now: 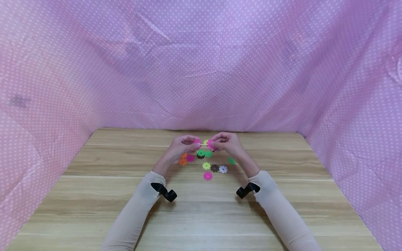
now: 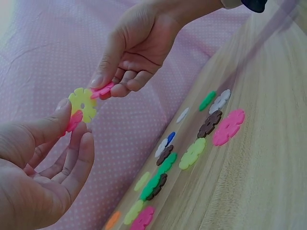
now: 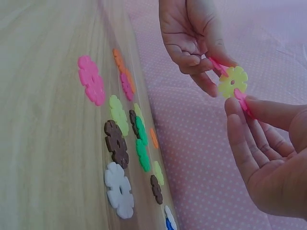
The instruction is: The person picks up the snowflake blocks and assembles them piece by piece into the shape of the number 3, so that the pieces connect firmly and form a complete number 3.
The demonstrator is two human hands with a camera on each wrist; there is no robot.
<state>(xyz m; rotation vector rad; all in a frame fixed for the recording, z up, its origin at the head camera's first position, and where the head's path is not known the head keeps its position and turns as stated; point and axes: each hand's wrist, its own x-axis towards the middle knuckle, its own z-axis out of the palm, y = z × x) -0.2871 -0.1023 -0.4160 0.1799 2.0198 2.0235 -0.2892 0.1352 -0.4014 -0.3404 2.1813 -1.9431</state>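
Above the table, both hands hold a small chain of notched plastic flower discs. A yellow disc (image 2: 82,105) sits in the middle, seen face-on in both wrist views, with a pink disc on either side. My left hand (image 1: 183,146) pinches one pink disc (image 2: 74,120) between thumb and fingers. On the other side, my right hand (image 1: 228,143) pinches the second pink disc (image 3: 242,101). Both pink discs stand at an angle to the yellow one and meet its edge. Fingers partly hide them.
Loose discs lie on the wooden table (image 1: 201,216) under and before the hands: pink (image 1: 208,176), yellow (image 1: 206,166), brown (image 1: 214,168), white (image 1: 223,169), green (image 1: 231,160) and orange (image 1: 183,161). Some overlap. A pink dotted cloth (image 1: 201,69) hangs behind and at the sides.
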